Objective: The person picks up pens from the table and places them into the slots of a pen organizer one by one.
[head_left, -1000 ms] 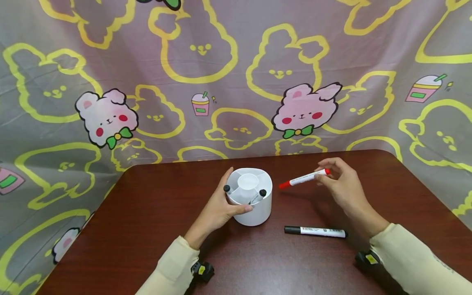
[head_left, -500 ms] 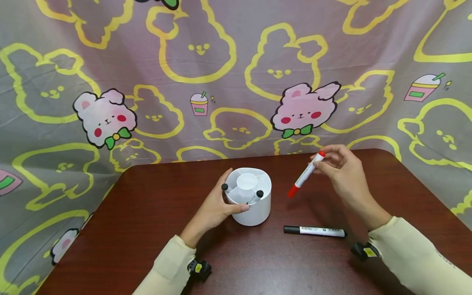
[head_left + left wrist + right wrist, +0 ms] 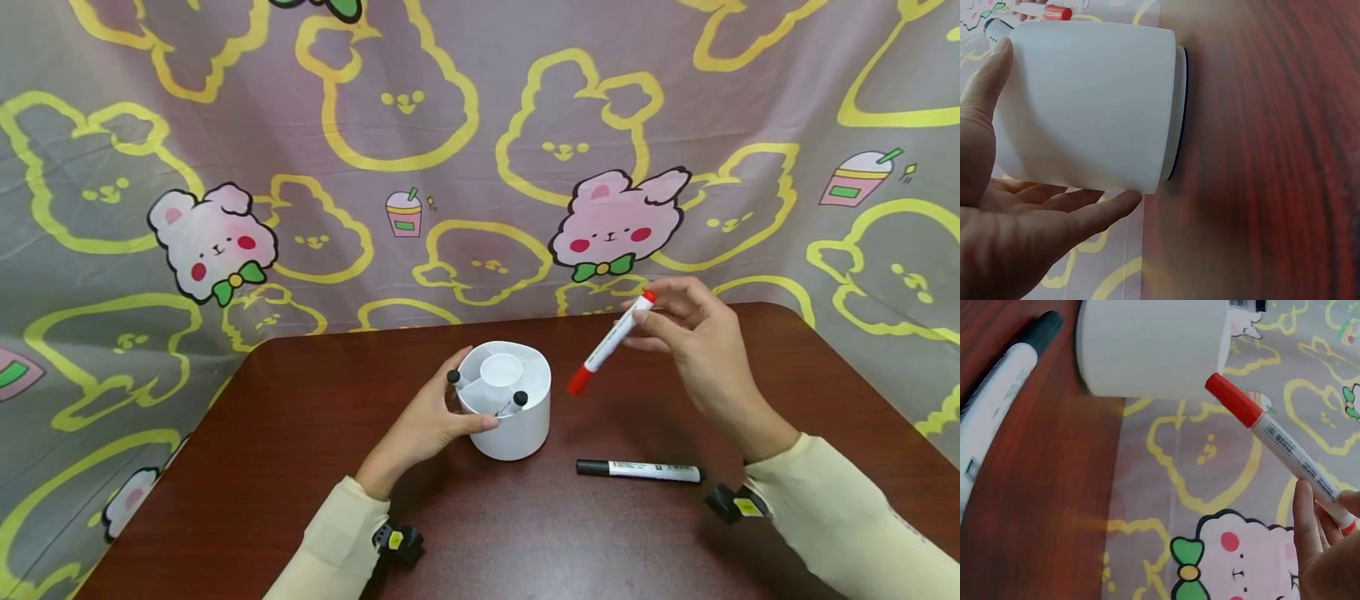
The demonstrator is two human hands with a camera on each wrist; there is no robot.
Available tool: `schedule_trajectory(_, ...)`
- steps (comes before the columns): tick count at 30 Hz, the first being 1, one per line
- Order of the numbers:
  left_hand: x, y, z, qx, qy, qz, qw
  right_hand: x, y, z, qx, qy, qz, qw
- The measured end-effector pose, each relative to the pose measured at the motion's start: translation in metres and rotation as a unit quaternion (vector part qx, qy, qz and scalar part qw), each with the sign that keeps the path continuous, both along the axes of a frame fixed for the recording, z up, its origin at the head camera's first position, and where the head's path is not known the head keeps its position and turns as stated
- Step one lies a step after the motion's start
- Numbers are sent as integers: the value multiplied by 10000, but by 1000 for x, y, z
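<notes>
A white round pen holder [image 3: 517,437] with inner dividers stands on the table. My left hand [image 3: 420,421] grips its left side, thumb over the near rim and fingers behind, as the left wrist view also shows. Two black-ended markers stick out of it, one marker [image 3: 454,378] at the left rim and another marker [image 3: 514,403] at the front. To the right of the holder, my right hand [image 3: 701,350] pinches a red-capped whiteboard marker [image 3: 611,342] near its upper end. The red cap [image 3: 1234,400] points down and left, apart from the holder and above the table.
On the table [image 3: 300,467] in front of the right hand lies a black-capped marker [image 3: 639,471], cap to the left. A cloth [image 3: 480,125] printed with cartoon bears hangs behind the table's far edge.
My right hand has risen slightly, and the red marker has swung from nearly level to a steep slant, cap down. The left hand stays on the holder; the front marker inside leans a little more left.
</notes>
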State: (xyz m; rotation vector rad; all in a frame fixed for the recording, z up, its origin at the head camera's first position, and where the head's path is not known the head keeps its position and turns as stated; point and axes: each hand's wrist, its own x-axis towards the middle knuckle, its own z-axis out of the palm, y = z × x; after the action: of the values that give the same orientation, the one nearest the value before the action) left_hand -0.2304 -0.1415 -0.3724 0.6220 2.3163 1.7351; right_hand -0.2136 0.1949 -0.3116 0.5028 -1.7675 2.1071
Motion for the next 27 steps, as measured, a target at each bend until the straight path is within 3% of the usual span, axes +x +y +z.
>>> schedule_trajectory(6, -1, -5, 4, -356, 150, -5, 9993, 0, -12, 4, -149, -10, 21, 9999)
schedule_trajectory(14, 1, -9, 7, -552, 51, 104, 9984, -4, -31, 1, -210, -94, 211, 9995)
schedule_trajectory(27, 2, -1, 3, -448, 73, 291, 9985, -7, -46, -11, 115, -391, 352, 9985)
